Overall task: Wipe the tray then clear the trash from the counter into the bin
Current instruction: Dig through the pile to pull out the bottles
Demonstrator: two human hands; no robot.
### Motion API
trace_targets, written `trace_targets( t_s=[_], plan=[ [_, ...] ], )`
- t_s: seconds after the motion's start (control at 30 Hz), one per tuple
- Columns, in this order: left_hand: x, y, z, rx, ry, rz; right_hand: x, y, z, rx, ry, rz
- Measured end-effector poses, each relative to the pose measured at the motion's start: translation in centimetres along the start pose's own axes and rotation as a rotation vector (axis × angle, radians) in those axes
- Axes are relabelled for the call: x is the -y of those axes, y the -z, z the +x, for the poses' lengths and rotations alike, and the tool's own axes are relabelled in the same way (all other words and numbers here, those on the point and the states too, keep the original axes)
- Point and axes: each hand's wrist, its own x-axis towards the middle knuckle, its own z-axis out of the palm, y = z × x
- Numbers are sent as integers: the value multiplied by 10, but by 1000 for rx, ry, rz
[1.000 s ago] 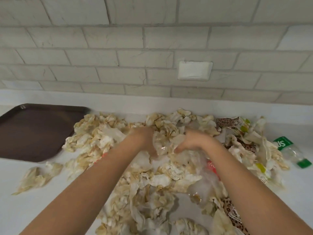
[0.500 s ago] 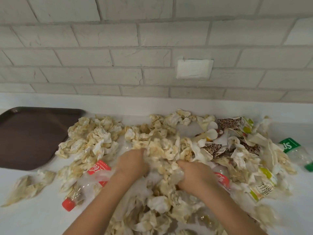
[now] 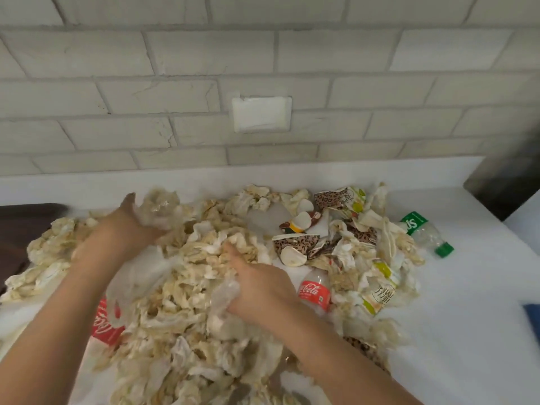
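A big heap of crumpled, stained paper napkins (image 3: pixel 201 258) covers the white counter (image 3: pixel 467 302). My left hand (image 3: pixel 117 232) is closed on a clump of napkins and clear plastic at the heap's far left. My right hand (image 3: pixel 257 287) grips crumpled plastic and napkins in the middle of the heap. Crushed leopard-print paper cups (image 3: pixel 295 241) lie at the back right. Two red-labelled cola bottles lie in the pile, one (image 3: pixel 315 290) right of my right hand, one (image 3: pixel 106 323) under my left forearm. The brown tray (image 3: pixel 17 226) shows only at the left edge.
A clear bottle with a green label and cap (image 3: pixel 426 232) lies apart on the right of the counter. A blue object (image 3: pixel 533 317) peeks in at the right edge. A dark metal surface (image 3: pixel 508 182) stands at the back right. The brick wall carries a white cover plate (image 3: pixel 261 114).
The view has swung right, so the tray has slid almost out of frame. My left hand has moved up and away to the heap's far left; my right hand stays gripping in the middle.
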Motion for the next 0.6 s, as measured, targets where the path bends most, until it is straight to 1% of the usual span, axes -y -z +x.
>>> trace_targets(
  t_s=[0.07, 0.17, 0.23, 0.27, 0.3, 0.37, 0.43, 0.47, 0.53, 0.6],
  plan=[
    [-7, -6, -2, 56, -35, 73, -25, 17, -4, -48, -81, 13],
    [-24, -15, -14, 79, -184, 168, -85, 56, -16, -89, -322, 73],
    [-42, -22, -27, 135, -306, 213, -126, 75, -28, -52, -451, 63],
    [-56, -27, -33, 156, -363, 217, -141, 79, -34, 3, -480, 76],
    [-71, -34, -39, 164, -431, 240, -152, 78, -39, 72, -493, 78],
    [-105, -55, -46, 177, -579, 360, -162, 69, -45, 183, -503, 31],
    [-138, -84, -48, 188, -700, 504, -164, 57, -49, 180, -490, -16],
    [-152, -98, -46, 196, -731, 566, -165, 51, -50, 164, -471, -34],
    [-170, -119, -42, 246, -730, 631, -163, 41, -53, 159, -415, -54],
    [-177, -133, -36, 291, -712, 636, -161, 34, -59, 140, -375, -32]
  ],
)
